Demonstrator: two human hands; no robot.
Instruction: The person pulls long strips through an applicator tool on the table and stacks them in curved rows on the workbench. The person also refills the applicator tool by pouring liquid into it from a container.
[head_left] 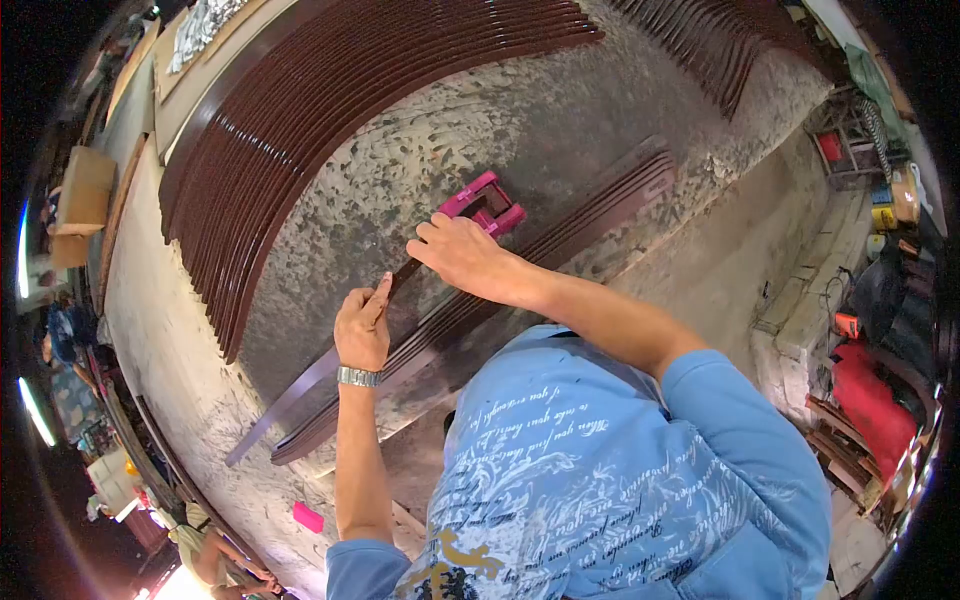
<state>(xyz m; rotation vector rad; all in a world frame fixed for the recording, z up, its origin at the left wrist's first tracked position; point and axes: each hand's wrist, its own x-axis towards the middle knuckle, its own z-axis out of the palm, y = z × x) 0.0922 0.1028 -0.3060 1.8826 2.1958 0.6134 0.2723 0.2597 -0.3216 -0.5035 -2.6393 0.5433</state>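
Observation:
A long flat brown strip slants from the lower left up between both hands. My left hand, with a metal watch at the wrist, is closed on this strip, its index finger lying along it. My right hand is curled over the strip's upper part; whatever its fingers hold is hidden beneath them. Just beyond the right hand stands a pink cut-open plastic container, dark inside. Close to my body, a stack of similar brown strips lies along the near side of the table.
Many glossy dark brown strips lie in a curved row across the far left, with another group at the far right. The stained table has a near edge. A pink block lies at lower left, a cardboard box farther left.

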